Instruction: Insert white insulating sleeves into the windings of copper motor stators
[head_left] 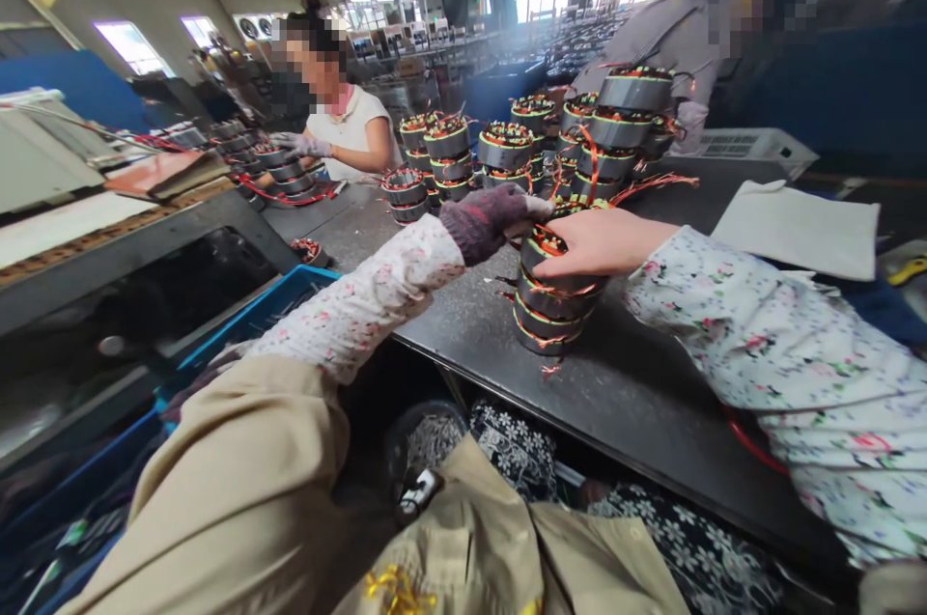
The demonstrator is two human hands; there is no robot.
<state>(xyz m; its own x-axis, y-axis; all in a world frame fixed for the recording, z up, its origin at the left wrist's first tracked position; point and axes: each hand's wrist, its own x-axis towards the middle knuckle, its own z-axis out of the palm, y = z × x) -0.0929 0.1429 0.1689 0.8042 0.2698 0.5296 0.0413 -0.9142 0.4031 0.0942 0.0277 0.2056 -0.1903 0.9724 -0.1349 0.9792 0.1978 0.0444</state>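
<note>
In front of me on the dark table stands a short stack of motor stators [551,318], grey rings with copper windings and green insulation. My right hand [612,243], bare, curls over the upper part of this stack, with its thumb across a top stator [545,248]. From the left, my left hand [489,221], in a purple glove with uncovered fingertips, reaches the same top rim. Its fingers are bent against the winding and partly hidden. Orange lead wires [656,187] stick out to the right behind my right hand.
More stator stacks [507,152] stand behind on the table [463,306]. A co-worker [354,137] in white handles stators at left; another person [652,36] leans in at the back right. A blue crate [304,282] sits at the left edge, a white sheet [797,227] at right.
</note>
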